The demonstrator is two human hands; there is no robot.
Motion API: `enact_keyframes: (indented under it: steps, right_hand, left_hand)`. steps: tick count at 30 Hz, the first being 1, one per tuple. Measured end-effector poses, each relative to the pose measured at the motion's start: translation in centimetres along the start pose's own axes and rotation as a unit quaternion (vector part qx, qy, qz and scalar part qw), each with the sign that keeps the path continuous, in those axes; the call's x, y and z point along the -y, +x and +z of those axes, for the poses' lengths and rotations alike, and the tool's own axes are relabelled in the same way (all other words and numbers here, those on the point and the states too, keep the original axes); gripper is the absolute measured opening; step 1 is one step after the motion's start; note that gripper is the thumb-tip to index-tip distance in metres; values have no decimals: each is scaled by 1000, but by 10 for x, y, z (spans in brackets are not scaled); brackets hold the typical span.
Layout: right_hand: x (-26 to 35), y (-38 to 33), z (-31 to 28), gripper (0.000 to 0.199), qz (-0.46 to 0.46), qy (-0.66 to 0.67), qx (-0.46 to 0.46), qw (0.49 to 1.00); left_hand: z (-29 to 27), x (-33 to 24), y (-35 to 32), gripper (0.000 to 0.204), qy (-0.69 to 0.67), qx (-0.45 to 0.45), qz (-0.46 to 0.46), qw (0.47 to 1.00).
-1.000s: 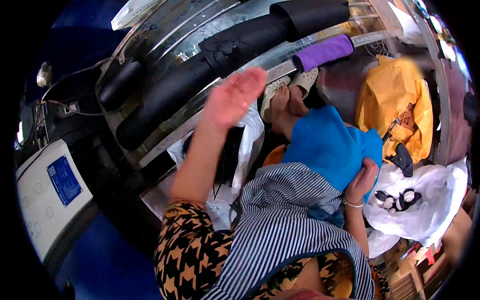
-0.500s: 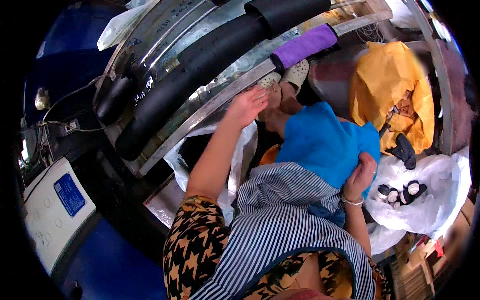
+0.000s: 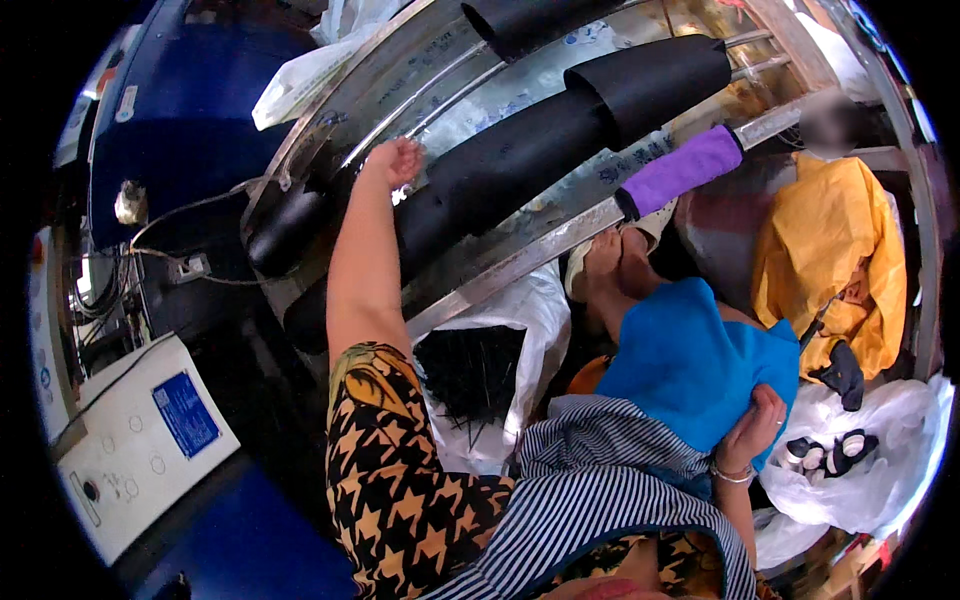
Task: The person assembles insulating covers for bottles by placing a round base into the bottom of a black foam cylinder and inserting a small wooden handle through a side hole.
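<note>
My left hand (image 3: 396, 162) is at the end of my outstretched left arm, over the rack of metal rods. Its fingers are curled closed; anything inside them is hidden. Next to it lies a long black tube (image 3: 520, 150), made of overlapping sleeve-like pieces. A purple cloth sleeve (image 3: 684, 172) is wrapped round the near rail. On my lap, a bright blue cloth (image 3: 680, 355) is spread over a striped apron (image 3: 610, 510). My right hand (image 3: 755, 428) rests on the blue cloth's right edge, fingers stretched out and loosely bent.
A white sack (image 3: 540, 340) holding thin black strips stands below the rail. To the right are a yellow bag (image 3: 825, 255) and a white plastic bag (image 3: 900, 450) with black-and-white rolled pieces. A pale panel (image 3: 140, 440) and a blue machine (image 3: 210, 120) flank the left side.
My left hand has moved up and left from near my feet to the rods, and its fingers have closed. The view has shifted left; my right hand stays on the blue cloth.
</note>
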State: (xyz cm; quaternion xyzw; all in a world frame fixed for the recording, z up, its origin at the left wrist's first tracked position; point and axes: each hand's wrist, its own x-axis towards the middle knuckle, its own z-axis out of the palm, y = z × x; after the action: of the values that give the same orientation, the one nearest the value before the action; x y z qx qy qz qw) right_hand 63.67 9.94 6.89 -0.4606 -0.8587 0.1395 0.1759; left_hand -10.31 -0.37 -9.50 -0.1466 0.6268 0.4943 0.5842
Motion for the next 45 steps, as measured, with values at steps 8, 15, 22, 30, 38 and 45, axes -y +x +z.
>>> enact_keyframes:
  steps: [8, 15, 22, 30, 38, 45]
  right_hand:
    - [2, -3, 2, 17, 14, -50, -9, 999]
    - [4, -1, 1, 21, 13, -29, -21, 999]
    - [-6, -5, 0, 18, 31, -30, -36, 998]
    - [-6, 5, -2, 22, -1, -11, -14, 1000]
    - [-11, -2, 1, 22, 38, -36, -4, 999]
    - [-7, -6, 5, 17, 17, -49, 3, 999]
  left_hand:
    - [140, 25, -61, 25, -154, 238, 112, 952]
    - [253, 137, -197, 26, -377, 330, -14, 866]
    - [371, 250, -155, 39, -398, 214, -75, 889]
    - [334, 335, 77, 52, -103, 161, 38, 981]
    - [321, 162, -202, 49, 14, 339, 122, 933]
    - [150, 7, -121, 43, -78, -8, 210, 975]
